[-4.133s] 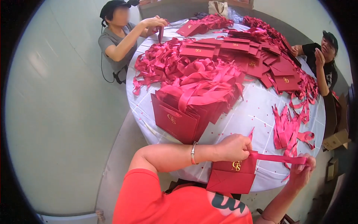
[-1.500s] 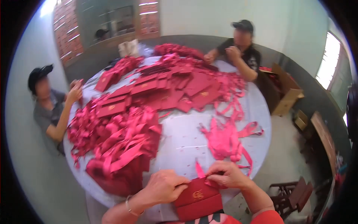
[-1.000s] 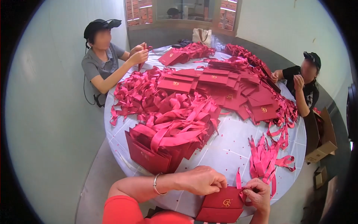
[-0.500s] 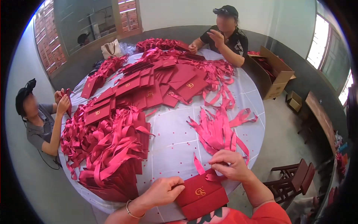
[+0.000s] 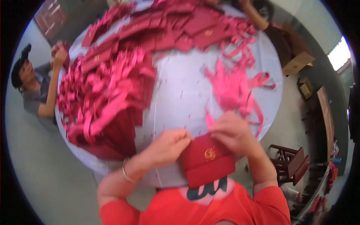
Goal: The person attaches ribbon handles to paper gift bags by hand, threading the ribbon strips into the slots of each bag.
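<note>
A dark red paper bag point(image 5: 202, 165) with a gold emblem lies at the near edge of the table, against my front. My left hand point(image 5: 168, 146) pinches its upper left corner, fingers closed. At the upper right edge, my right hand point(image 5: 233, 132) is bent over the bag with closed fingertips on it. A short pink ribbon end point(image 5: 209, 119) sticks out beside those fingers; how the ribbon joins the bag is hidden. Beyond my right hand lies a loose bunch of pink ribbons point(image 5: 230, 88). To the left stands a packed row of red bags point(image 5: 116, 137) topped with ribbons.
More red bags point(image 5: 150, 28) cover the far side of the round, white-covered table point(image 5: 176, 86). One person point(image 5: 35, 84) handles a red piece at the left; another person's arm point(image 5: 257, 17) shows at the far right. Cardboard boxes point(image 5: 298, 63) and dark wooden stools point(image 5: 288, 161) stand to the right.
My view has tilted down, so the table sits higher and my red top shows. My right hand has come down onto the bag's upper edge, where before it held ribbon above it.
</note>
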Tool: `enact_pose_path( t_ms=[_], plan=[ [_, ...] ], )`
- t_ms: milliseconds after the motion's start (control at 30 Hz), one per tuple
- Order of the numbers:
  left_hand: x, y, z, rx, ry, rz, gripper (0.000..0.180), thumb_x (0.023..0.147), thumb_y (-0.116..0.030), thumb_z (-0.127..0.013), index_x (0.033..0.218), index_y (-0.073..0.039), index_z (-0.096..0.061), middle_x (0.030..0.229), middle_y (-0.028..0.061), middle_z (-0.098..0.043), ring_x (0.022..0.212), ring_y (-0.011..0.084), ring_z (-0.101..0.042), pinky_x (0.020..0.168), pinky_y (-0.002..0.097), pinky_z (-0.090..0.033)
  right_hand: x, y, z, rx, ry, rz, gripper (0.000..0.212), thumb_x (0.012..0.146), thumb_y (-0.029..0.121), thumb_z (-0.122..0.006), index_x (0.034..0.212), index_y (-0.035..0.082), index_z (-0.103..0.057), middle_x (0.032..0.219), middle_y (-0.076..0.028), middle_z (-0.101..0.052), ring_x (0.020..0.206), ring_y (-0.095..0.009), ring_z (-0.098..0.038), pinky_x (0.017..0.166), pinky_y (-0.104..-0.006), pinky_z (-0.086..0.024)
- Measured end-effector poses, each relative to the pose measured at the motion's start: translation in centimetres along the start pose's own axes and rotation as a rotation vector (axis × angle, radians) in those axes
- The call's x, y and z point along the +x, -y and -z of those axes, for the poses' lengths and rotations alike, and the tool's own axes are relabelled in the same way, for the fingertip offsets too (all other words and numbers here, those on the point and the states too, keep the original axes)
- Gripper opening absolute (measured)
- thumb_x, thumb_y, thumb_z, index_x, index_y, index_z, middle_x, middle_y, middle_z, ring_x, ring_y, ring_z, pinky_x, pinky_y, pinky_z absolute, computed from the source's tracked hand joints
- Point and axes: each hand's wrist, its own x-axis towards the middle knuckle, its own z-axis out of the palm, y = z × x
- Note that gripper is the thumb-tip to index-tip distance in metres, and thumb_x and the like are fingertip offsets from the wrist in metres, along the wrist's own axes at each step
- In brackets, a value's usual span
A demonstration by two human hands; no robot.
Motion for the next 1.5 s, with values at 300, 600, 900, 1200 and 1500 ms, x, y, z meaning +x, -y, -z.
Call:
enact_pose_path(
  t_ms=[300, 600, 900, 1200, 1500],
  plan=[
    [0.4, -0.9, 0.8, -0.267, 0.025, 0.234, 0.022, 0.095, -0.007, -0.043, 0.108, -0.001, -0.059, 0.060, -0.0038, -0.050, 0.041, 0.0039, -0.039, 0.040, 0.0205, -0.030, -0.8, -1.6, -1.2, 0.303, 0.057, -0.377, 0.015, 0.079, 0.000, -0.071, 0.094, 0.002, -0.071, 0.085, -0.007, -0.067, 0.080, -0.018, -0.062, 0.072, -0.0288, -0.049],
    [0.3, -0.6, 0.3, -0.130, 0.068, 0.300, 0.022, 0.092, -0.004, -0.043, 0.106, 0.001, -0.059, 0.061, -0.0023, -0.052, 0.041, 0.0041, -0.040, 0.040, 0.0218, -0.031, -1.5, -1.4, -1.2, 0.230, 0.096, -0.304, 0.016, 0.078, -0.002, -0.070, 0.094, 0.001, -0.069, 0.084, -0.008, -0.065, 0.080, -0.019, -0.061, 0.071, -0.0292, -0.046],
    [0.5, -0.2, 0.9, -0.212, 0.189, 0.225, 0.019, 0.092, -0.007, -0.047, 0.103, 0.001, -0.059, 0.056, -0.0025, -0.049, 0.043, 0.0044, -0.041, 0.044, 0.0218, -0.034, -1.1, -1.3, -1.4, 0.186, 0.103, -0.271, 0.015, 0.077, 0.000, -0.073, 0.091, 0.003, -0.070, 0.082, -0.007, -0.066, 0.079, -0.021, -0.062, 0.071, -0.0309, -0.048],
    [0.3, 0.1, 0.8, -0.309, 0.246, 0.201, 0.015, 0.089, -0.006, -0.056, 0.101, 0.001, -0.062, 0.063, -0.0045, -0.053, 0.046, 0.0018, -0.041, 0.044, 0.0198, -0.032, -1.1, -1.5, -1.7, 0.194, 0.125, -0.193, 0.015, 0.076, 0.001, -0.074, 0.090, 0.004, -0.071, 0.085, -0.005, -0.069, 0.079, -0.021, -0.062, 0.072, -0.0323, -0.048],
    [0.4, -0.5, -0.1, -0.170, 0.140, 0.192, 0.009, 0.087, -0.009, -0.064, 0.093, -0.002, -0.064, 0.072, -0.0063, -0.059, 0.053, -0.0003, -0.043, 0.045, 0.0188, -0.033, -1.1, -1.5, -1.5, 0.209, 0.121, -0.206, 0.017, 0.075, 0.001, -0.074, 0.091, 0.004, -0.071, 0.084, -0.006, -0.068, 0.079, -0.021, -0.062, 0.072, -0.0326, -0.048]
  ],
)
